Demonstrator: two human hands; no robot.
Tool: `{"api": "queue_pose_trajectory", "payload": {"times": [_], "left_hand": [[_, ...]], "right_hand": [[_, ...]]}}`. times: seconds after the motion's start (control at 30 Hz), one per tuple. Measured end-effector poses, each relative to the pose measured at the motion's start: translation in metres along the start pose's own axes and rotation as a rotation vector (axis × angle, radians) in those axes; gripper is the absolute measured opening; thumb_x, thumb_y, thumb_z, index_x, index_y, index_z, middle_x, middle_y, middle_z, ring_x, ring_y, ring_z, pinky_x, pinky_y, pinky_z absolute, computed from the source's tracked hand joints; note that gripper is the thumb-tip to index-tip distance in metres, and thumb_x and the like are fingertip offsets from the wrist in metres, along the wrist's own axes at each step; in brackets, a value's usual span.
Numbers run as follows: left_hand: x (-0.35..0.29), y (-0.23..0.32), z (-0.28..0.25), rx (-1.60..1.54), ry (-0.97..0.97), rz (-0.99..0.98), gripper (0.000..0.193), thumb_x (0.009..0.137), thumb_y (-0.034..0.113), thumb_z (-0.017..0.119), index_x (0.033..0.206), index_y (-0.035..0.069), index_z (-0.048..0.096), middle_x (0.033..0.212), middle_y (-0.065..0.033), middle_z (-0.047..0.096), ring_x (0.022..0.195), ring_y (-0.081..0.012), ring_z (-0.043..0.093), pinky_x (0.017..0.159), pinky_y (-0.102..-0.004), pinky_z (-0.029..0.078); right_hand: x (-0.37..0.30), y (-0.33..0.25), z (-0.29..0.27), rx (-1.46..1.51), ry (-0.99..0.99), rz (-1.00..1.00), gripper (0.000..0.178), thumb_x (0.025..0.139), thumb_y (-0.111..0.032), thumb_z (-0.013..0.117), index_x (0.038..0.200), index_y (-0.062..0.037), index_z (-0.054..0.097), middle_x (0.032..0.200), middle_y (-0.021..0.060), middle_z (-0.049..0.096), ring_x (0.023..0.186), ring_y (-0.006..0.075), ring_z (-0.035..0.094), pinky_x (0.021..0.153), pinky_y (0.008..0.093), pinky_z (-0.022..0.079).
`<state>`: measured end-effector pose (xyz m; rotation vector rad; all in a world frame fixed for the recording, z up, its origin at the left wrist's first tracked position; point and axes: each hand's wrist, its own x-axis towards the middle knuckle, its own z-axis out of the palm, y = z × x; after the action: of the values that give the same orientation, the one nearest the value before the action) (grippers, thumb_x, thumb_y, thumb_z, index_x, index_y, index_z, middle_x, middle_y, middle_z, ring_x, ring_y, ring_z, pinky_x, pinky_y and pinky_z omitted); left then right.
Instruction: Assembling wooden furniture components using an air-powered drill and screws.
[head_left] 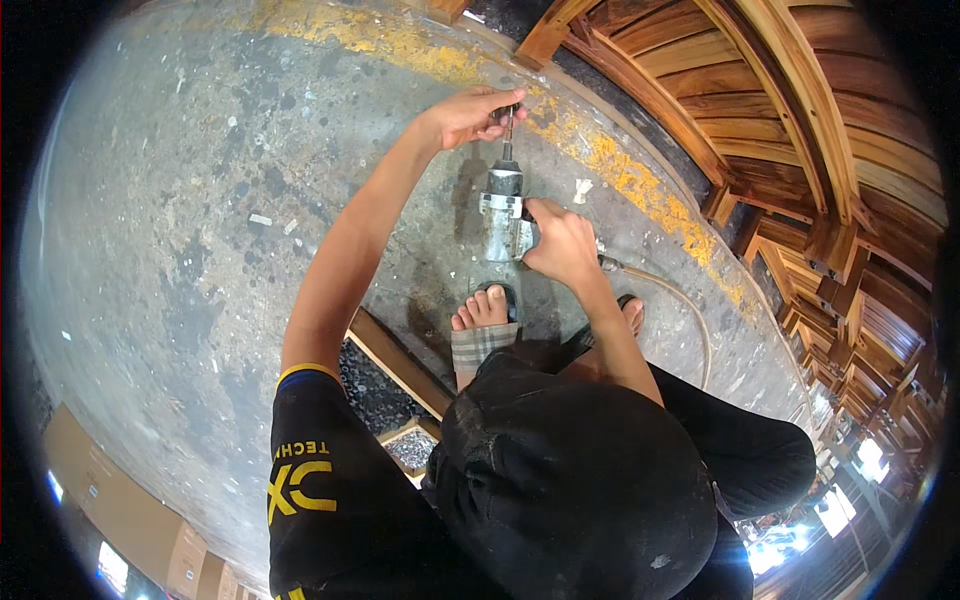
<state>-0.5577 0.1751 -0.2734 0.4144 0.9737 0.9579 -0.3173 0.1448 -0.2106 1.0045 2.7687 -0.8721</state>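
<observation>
Tool: the power tool lies between the two hands, nose pointing away from the person; its body sits just left of the right-hand grip, and its bit reaches up to the left fingertips.
Why so: the nose probably faces the left hand so that a piece can be steadied on the bit while the other hand bears the weight.
Hose: the tan hose leaves on the far right side of the right-hand grip and curves back toward the person – likely kept there so it stays clear of the bit.
Bin: the wood-edged bin of dark small parts is on the near side of both grips, to the left, probably within easy reach of the left arm.
Right grip: the right hand is closed around the handle side of the tool, thumb near the body; the trigger is hidden.
Left grip: the left hand pinches a small dark piece at the bit's tip, thumb and fingers nearly together – whether it is seated on the bit, I cannot tell.
</observation>
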Motion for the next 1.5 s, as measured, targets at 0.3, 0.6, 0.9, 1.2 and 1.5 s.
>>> {"api": "queue_pose_trajectory", "payload": {"times": [0.3,0.6,0.9,1.2,1.5], "left_hand": [[0.004,-0.004,0.002,0.034,0.001,0.023,0.037,0.090,0.040,0.062,0.089,0.003,0.061,0.066,0.0036,0.049,0.055,-0.0056,0.043,0.046,-0.0196,0.030],[0.004,-0.010,-0.002,0.179,0.013,0.079,0.029,0.090,0.033,0.064,0.084,0.005,0.061,0.065,0.0047,0.048,0.055,-0.0044,0.042,0.048,-0.0197,0.031],[0.004,-0.022,0.012,0.238,0.223,0.245,0.028,0.085,0.027,0.070,0.094,0.001,0.064,0.068,0.0033,0.053,0.055,-0.0045,0.043,0.050,-0.0212,0.033],[-0.002,-0.014,0.015,0.067,0.154,0.144,0.031,0.095,0.032,0.055,0.099,0.003,0.065,0.063,0.0060,0.045,0.058,-0.0044,0.042,0.051,-0.0215,0.032],[0.004,-0.007,0.004,0.189,0.126,0.161,0.033,0.091,0.033,0.062,0.098,0.000,0.064,0.065,0.0047,0.047,0.058,-0.0049,0.042,0.050,-0.0210,0.031]], "right_hand": [[0.002,0.002,0.000,0.014,-0.022,0.028,0.042,0.057,-0.005,0.063,0.099,-0.0059,0.058,0.093,0.0145,0.064,0.083,0.0370,0.063,0.069,0.0456,0.051],[0.005,0.002,-0.003,0.040,-0.058,0.043,0.043,0.057,-0.005,0.063,0.100,-0.0059,0.057,0.092,0.0154,0.064,0.084,0.0384,0.062,0.071,0.0465,0.051],[0.006,0.001,-0.001,0.022,-0.052,0.057,0.041,0.057,-0.006,0.063,0.098,-0.0062,0.057,0.092,0.0153,0.063,0.084,0.0383,0.062,0.071,0.0462,0.051],[0.008,0.001,-0.002,-0.001,-0.036,0.081,0.042,0.057,-0.008,0.064,0.098,-0.0063,0.057,0.091,0.0151,0.063,0.084,0.0377,0.062,0.072,0.0464,0.051],[0.011,0.001,-0.007,-0.027,-0.088,0.092,0.043,0.058,-0.009,0.065,0.100,-0.0072,0.056,0.093,0.0156,0.063,0.086,0.0377,0.062,0.073,0.0462,0.051]]}}
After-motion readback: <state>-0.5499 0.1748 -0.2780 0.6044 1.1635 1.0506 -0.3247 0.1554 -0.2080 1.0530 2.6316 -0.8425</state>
